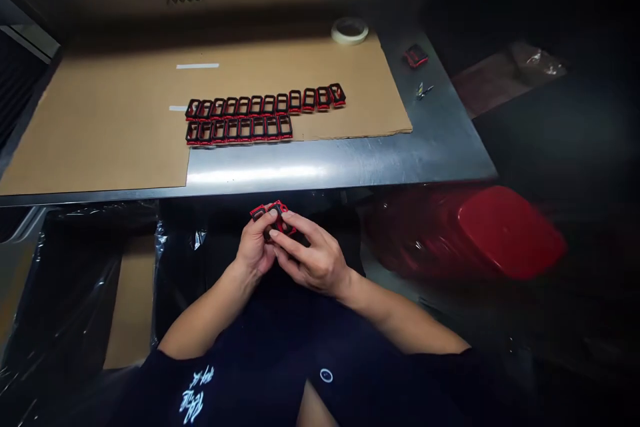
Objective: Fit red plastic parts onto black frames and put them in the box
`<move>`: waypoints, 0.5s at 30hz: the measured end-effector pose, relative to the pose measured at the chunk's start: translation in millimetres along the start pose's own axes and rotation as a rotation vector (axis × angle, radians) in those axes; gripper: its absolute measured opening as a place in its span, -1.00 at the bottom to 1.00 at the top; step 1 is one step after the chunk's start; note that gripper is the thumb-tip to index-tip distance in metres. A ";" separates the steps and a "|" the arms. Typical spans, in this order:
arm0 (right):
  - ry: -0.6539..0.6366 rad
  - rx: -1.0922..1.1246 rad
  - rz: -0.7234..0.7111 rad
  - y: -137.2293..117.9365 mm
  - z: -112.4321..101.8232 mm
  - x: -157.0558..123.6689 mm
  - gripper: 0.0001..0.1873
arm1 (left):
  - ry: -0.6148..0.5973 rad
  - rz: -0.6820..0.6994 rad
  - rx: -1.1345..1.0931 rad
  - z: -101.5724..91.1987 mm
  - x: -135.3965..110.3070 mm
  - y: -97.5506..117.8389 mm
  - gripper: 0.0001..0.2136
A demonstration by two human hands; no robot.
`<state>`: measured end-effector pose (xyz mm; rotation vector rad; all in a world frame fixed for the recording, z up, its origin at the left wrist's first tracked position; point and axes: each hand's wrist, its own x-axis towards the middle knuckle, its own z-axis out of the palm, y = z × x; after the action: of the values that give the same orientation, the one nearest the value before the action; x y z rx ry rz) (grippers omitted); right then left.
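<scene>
A small red and black frame piece (pixel 273 215) is held over my lap, just below the table's front edge. My left hand (pixel 255 247) pinches it from the left with thumb and fingers closed. My right hand (pixel 313 255) closes on it from the right, fingers curled over its lower side. On the brown cardboard sheet (pixel 100 120) farther back, two rows of several like red and black pieces (pixel 250 117) lie side by side.
A roll of tape (pixel 349 31) lies at the cardboard's far right corner. One lone red and black piece (pixel 416 57) and a small metal item (pixel 424 90) rest on the steel table (pixel 440 140). A red plastic-wrapped bin (pixel 480 233) stands right; a bag-lined box (pixel 75 280) stands left.
</scene>
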<state>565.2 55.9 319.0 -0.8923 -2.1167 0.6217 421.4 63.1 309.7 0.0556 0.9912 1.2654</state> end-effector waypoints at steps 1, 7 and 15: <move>0.041 0.094 0.034 1.5 -1.5 -3.1 -0.43 | -0.003 -0.045 0.003 -4.8 -4.0 1.3 -0.70; -0.139 0.589 0.264 5.0 -12.4 1.4 -0.02 | -0.204 -0.223 0.084 -26.9 -27.5 1.1 -0.63; -0.147 0.593 0.289 2.1 -8.8 0.8 -0.14 | -0.214 -0.023 0.235 -36.8 -36.4 4.7 -0.43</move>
<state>572.5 59.0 323.3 -0.8256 -1.7704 1.4109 395.4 18.1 311.3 0.3535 0.9469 1.0920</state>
